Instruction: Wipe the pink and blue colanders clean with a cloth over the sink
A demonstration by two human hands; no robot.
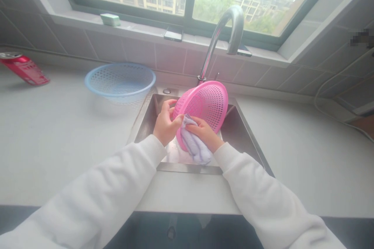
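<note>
Pink plastic colander [209, 103] stands tilted on its edge over the basin of a stainless steel sink [189, 168], its perforated wall close to the chrome gooseneck faucet [222, 39] but hiding the faucet's base only in part; on my feed, my left hand [166, 122] sits at the colander's left rim, fingers [165, 111] curled and clenched around the edge, thumb reaching toward the cloth; I cannot tell how far those fingers wrap behind the rim; my right hand [204, 132] is closed on a bunched lilac cloth [196, 144], fingers [201, 128] bent over the fabric and pressing it against the colander's face turned toward me; the cloth hangs down toward the sink's near edge; white sweatshirt sleeves [87, 198] cover both forearms, which rest over the front of the white countertop [58, 136]; just left of the sink, a pale blue plastic basket [119, 79] sits on the counter; farther left, a red drink can [25, 69] lies on its side at the frame's edge; behind them runs a grey tiled backsplash [137, 46]; on the window sill [131, 23] above it rest a pale green block [110, 19], too small to identify, and a black phone [173, 34]; another dark flat object [244, 51] lies behind the faucet; through the window [233, 4], apartment blocks and trees show.
</note>
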